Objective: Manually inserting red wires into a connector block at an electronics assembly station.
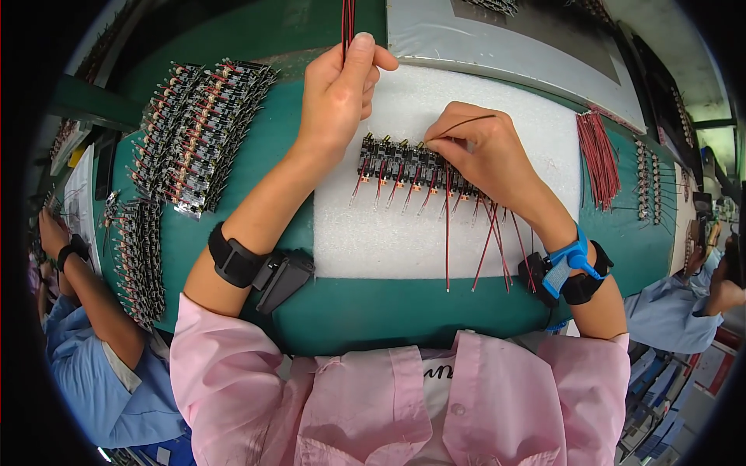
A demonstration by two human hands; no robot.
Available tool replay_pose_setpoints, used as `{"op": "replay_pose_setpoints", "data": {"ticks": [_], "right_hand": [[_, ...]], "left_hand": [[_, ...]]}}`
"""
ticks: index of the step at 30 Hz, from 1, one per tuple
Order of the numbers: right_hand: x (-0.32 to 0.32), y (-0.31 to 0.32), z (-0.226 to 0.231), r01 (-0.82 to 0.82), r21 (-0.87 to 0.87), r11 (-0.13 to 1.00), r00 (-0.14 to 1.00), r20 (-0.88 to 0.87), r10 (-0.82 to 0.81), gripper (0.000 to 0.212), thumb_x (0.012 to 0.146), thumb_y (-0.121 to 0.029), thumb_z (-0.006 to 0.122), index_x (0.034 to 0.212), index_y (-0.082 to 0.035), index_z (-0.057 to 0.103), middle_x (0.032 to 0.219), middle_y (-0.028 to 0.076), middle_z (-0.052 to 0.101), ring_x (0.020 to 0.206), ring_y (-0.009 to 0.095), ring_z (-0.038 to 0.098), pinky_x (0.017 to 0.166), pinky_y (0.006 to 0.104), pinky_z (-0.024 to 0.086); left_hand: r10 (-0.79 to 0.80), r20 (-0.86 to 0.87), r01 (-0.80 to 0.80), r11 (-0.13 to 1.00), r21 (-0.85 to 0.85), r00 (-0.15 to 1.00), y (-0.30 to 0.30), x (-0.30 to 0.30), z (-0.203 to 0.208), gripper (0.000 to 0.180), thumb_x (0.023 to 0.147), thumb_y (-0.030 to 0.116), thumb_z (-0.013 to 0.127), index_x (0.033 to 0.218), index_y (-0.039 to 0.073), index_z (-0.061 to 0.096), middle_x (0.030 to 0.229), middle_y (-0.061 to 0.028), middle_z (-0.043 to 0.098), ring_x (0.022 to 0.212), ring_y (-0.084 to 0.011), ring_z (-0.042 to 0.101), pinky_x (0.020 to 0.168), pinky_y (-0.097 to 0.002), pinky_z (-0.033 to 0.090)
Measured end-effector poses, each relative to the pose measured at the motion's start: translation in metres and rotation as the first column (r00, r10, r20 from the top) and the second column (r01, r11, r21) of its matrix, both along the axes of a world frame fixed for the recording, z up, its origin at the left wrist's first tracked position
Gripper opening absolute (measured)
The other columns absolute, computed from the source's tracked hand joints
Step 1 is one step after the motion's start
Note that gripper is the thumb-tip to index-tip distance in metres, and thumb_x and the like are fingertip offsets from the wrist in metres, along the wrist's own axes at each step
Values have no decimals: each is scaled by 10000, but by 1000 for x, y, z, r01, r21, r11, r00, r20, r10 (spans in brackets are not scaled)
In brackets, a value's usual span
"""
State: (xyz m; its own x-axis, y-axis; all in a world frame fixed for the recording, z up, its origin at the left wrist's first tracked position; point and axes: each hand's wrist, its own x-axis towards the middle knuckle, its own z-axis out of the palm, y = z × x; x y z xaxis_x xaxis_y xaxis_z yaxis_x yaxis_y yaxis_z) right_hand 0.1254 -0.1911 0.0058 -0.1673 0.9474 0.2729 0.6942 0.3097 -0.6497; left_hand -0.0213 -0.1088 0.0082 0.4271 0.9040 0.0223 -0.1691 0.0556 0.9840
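My left hand (339, 97) is closed around a small bundle of red and black wires (348, 23), raised above the far edge of a white foam sheet (350, 241). On that sheet lies a row of small black circuit boards (400, 165), short red wires trailing from their near side. My right hand (486, 147), fingers pinched, is at the far side of the row and grips a dark thin wire (474, 119) whose end sticks out to the right. Its fingers and wrist cover the row's right part. Several longer red and black wires (447, 248) hang from the boards toward me.
Stacked rows of circuit boards (202, 132) lie on the green mat (373, 314) at left. A red wire bundle (597, 159) and strips of small parts (643, 182) are at right. A grey metal box (505, 58) borders the foam. Co-workers in blue sleeves (132, 388) sit either side.
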Motion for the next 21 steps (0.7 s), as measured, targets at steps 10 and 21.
{"op": "replay_pose_setpoints", "data": {"ticks": [10, 21], "right_hand": [[-2, 0, 3, -19, 28, 999, 998, 56, 18, 72, 641, 38, 581, 708, 16, 562, 636, 89, 522, 550, 196, 505, 501, 266, 396], [-1, 2, 4, -81, 46, 996, 991, 108, 75, 72, 643, 40, 570, 706, 17, 544, 647, 97, 519, 564, 239, 511, 507, 284, 399]], "left_hand": [[25, -24, -24, 999, 37, 999, 3, 0, -3, 351, 853, 319, 389, 697, 35, 525, 511, 69, 327, 416, -10, 249, 361, -181, 213], [18, -41, -15, 997, 79, 999, 2, 0, -4, 360, 853, 322, 383, 689, 35, 524, 513, 61, 336, 422, -13, 257, 367, -183, 216]]}}
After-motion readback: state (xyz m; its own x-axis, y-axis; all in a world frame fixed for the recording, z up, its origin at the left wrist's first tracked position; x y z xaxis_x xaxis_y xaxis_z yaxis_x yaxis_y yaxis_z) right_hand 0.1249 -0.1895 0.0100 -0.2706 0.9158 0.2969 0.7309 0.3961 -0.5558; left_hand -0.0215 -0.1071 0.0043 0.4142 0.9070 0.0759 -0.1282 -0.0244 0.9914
